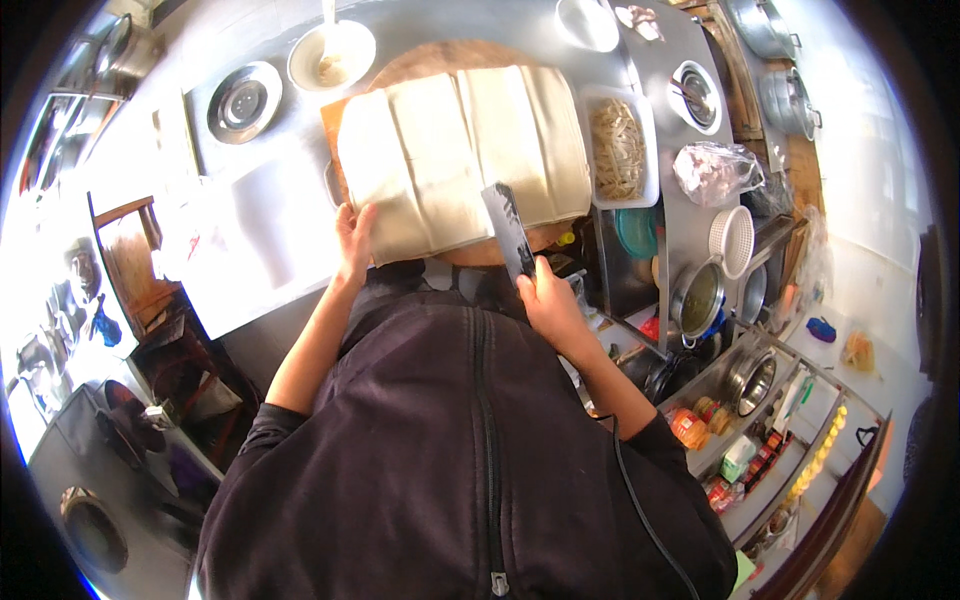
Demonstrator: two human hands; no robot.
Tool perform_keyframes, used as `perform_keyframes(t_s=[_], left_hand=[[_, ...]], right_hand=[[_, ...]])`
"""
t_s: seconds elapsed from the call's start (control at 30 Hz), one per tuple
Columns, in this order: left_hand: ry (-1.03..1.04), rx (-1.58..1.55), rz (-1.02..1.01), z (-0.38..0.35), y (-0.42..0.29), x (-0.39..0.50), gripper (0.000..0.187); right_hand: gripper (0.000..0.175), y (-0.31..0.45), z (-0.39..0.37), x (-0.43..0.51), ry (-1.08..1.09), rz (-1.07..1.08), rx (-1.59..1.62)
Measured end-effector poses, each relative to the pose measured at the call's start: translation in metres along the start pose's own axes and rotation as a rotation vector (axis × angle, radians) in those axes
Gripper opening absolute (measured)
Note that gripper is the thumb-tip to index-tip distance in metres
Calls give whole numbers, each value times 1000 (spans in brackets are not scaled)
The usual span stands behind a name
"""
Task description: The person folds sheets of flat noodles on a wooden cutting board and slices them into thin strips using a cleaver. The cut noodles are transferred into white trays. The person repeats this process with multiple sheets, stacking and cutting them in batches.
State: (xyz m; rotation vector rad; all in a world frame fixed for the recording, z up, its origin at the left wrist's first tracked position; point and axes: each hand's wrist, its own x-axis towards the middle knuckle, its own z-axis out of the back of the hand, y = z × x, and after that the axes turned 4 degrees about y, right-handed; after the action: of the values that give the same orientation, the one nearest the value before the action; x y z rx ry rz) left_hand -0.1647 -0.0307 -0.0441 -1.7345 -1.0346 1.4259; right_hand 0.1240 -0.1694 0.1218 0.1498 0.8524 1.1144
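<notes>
A broad stack of pale folded sheets, apparently bean curd skin (465, 150), covers most of a round wooden chopping board (457, 54). Straight creases run through it from back to front. My right hand (551, 300) grips a cleaver (506, 225) by its handle. The dark-stained blade lies over the near edge of the sheets, right of the middle; whether it touches them I cannot tell. My left hand (354, 238) is at the left near corner of the stack, thumb and fingers apart, touching its edge. An orange-brown board edge (331, 135) shows at the left.
A white plastic tub (651, 150) of pale strips stands right of the board. Behind are a bowl with a spoon (352, 56) and a white bowl (589, 26). A metal dish (244, 103) sits left. Further right are a bagged food item (712, 172), a white basket (731, 240) and a metal pot (697, 300).
</notes>
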Motion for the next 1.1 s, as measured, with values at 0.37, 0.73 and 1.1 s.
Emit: perform_keyframes(t_s=[0.37, 0.73, 1.1], left_hand=[[109, -27, 55, -3, -26, -6, 38], [464, 409, 73, -112, -87, 5, 91], [-109, 904, -137, -89, -90, 130, 52]], right_hand=[[30, -10, 15, -65, 167, -165, 61], [29, -37, 19, -70, -99, -176, 414], [26, -69, 57, -61, -155, -194, 591]])
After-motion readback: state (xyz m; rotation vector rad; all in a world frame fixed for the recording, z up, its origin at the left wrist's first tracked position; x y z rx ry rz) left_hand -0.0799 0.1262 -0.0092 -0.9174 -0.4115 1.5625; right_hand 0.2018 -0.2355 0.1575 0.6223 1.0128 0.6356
